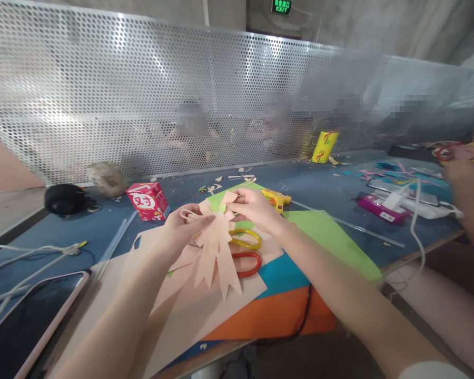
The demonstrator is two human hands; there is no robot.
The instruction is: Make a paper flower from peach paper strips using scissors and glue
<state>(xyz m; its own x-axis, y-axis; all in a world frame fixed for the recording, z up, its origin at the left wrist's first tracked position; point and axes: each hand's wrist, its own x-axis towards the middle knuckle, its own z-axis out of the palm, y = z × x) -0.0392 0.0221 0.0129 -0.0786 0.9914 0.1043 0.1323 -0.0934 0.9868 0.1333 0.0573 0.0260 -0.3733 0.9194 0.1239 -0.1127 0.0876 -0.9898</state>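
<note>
Between my hands is a peach paper rosette (218, 239) with looped strips at its top and notched tails hanging down. My left hand (181, 226) is closed on its left side, the thumb lying across the strips. My right hand (256, 208) pinches a small peach paper piece at the upper right of the rosette. Partly under it lie scissors with one yellow and one red handle loop (248, 265); their blades are hidden. Peach paper sheets (205, 321) and a green sheet (327, 237) lie beneath. Behind my right hand is a yellow glue gun (277, 200).
A pink box (148, 201), clear glue sticks (116, 242) and a tablet (31, 326) are on the left. Blue paper (282, 273) and orange paper (276, 316) overlap the front edge. At right are a purple power strip (383, 208) and a co-worker's arm (468, 195). A perforated metal screen (142, 95) stands behind.
</note>
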